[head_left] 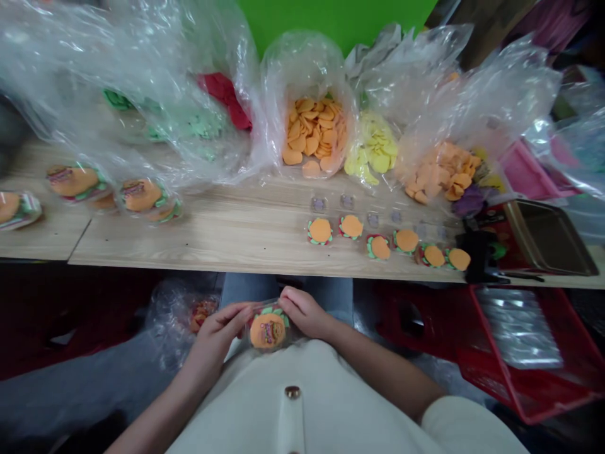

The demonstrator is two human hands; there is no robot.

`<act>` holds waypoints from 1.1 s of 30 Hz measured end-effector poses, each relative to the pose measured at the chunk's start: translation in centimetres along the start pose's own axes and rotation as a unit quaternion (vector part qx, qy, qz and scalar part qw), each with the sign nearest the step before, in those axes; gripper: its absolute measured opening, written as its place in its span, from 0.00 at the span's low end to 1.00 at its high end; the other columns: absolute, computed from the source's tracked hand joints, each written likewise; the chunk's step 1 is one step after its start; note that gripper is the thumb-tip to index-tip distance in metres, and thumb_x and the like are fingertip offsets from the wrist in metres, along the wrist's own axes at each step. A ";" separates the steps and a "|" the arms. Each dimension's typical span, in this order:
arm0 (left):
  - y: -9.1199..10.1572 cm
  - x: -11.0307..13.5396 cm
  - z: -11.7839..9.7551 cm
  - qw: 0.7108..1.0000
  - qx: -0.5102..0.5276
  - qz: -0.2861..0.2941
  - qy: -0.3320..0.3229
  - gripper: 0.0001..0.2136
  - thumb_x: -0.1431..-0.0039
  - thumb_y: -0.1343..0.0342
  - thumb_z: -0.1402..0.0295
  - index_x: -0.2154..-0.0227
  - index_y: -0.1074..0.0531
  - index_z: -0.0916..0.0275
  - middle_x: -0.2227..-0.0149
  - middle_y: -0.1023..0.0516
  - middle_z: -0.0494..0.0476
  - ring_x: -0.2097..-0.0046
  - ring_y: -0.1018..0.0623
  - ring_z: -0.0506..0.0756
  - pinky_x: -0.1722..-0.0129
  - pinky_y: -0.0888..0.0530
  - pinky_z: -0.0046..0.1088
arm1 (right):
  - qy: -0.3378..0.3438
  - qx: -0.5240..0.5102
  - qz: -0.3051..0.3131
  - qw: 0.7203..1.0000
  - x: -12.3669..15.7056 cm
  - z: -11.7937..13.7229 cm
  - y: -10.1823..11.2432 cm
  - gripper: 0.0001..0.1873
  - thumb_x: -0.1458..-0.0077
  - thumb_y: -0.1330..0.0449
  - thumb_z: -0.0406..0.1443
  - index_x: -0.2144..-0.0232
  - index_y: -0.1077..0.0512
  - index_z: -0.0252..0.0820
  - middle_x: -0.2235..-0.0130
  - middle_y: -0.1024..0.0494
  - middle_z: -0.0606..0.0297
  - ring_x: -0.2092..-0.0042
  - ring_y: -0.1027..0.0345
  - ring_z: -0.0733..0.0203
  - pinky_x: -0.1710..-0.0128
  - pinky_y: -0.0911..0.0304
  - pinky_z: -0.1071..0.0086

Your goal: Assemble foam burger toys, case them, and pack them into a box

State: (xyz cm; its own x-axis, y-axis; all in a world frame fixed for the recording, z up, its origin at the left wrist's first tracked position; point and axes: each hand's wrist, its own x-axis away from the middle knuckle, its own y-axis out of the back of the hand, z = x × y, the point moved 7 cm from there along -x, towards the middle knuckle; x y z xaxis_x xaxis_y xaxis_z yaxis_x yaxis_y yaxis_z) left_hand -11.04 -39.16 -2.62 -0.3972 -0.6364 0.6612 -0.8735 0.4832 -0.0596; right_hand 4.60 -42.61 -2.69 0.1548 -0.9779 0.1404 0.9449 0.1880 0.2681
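Note:
Low in front of my body, below the table edge, I hold a clear pack with a toy hamburger (267, 330) inside. It shows an orange bun piece, green leafy edges and a small burger picture on top. My left hand (222, 325) pinches its left edge between thumb and fingers. At the upper right edge, my right hand (305, 312) grips the same pack with bent fingers. On the table ahead lie several open clear packs with burger pieces (379, 247), their flaps folded away from me. Several more packed toy hamburgers (142, 194) lie on the left.
Along the table's back stand plastic bags of orange pieces (312, 129), yellow pieces (378, 145), peach pieces (444, 170) and green pieces (198, 126). A dark-framed tray (553, 236) sits at the right end. Below right is a red crate (510, 378) with clear plastic packs inside.

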 end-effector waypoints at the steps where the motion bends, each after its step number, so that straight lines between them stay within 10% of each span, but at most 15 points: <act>1: -0.1 -0.2 0.2 1.000 0.018 -0.021 -0.003 0.15 0.51 0.42 0.59 0.63 0.23 0.62 0.68 0.23 0.57 0.67 0.28 0.54 0.66 0.32 0.28 | -0.030 -0.007 -0.017 0.999 -0.1 -0.4 0.1 0.12 0.41 0.53 0.40 0.75 0.41 0.42 0.74 0.39 0.70 0.71 0.44 0.67 0.71 0.48 0.75; 9: -2.2 -0.5 -2.5 0.989 -0.057 -0.076 -0.116 0.12 0.51 0.42 0.60 0.66 0.22 0.61 0.71 0.26 0.54 0.71 0.33 0.50 0.71 0.34 0.23 | -0.121 0.004 -0.261 0.958 0.8 -0.7 2.6 0.18 0.39 0.57 0.45 0.76 0.40 0.42 0.75 0.38 0.70 0.72 0.45 0.67 0.71 0.47 0.73; 19: -3.1 -0.8 -2.2 0.983 -0.066 0.169 -0.016 0.22 0.52 0.41 0.61 0.52 0.32 0.56 0.58 0.26 0.56 0.70 0.28 0.51 0.70 0.29 0.27 | -0.001 0.135 -0.071 0.988 -3.6 1.4 2.0 0.23 0.39 0.56 0.43 0.83 0.39 0.41 0.81 0.38 0.71 0.76 0.45 0.69 0.73 0.52 0.73; 28: -4.7 -1.5 -4.4 0.995 -0.018 0.061 -0.072 0.27 0.48 0.44 0.60 0.47 0.46 0.55 0.53 0.34 0.58 0.62 0.27 0.55 0.71 0.26 0.28 | -0.115 0.139 -0.244 0.953 -1.5 0.5 5.4 0.17 0.39 0.56 0.43 0.76 0.39 0.42 0.75 0.33 0.68 0.72 0.40 0.66 0.71 0.49 0.73; 33: -5.9 -0.6 -3.0 0.992 0.026 0.117 -0.051 0.20 0.48 0.44 0.61 0.52 0.41 0.53 0.52 0.33 0.56 0.55 0.28 0.57 0.62 0.27 0.32 | -0.083 0.151 -0.203 0.964 -0.2 0.4 5.0 0.17 0.40 0.56 0.42 0.79 0.42 0.43 0.79 0.37 0.69 0.75 0.44 0.66 0.73 0.51 0.72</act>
State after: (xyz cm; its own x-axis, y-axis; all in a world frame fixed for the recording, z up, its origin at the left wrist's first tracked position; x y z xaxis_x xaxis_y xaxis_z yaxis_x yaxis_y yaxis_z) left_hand -4.83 -39.81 -0.36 -0.6143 -0.5695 0.5462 -0.7666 0.5949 -0.2418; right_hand 9.15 -41.45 -1.02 -0.2816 -0.9533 0.1090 0.7871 -0.1646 0.5945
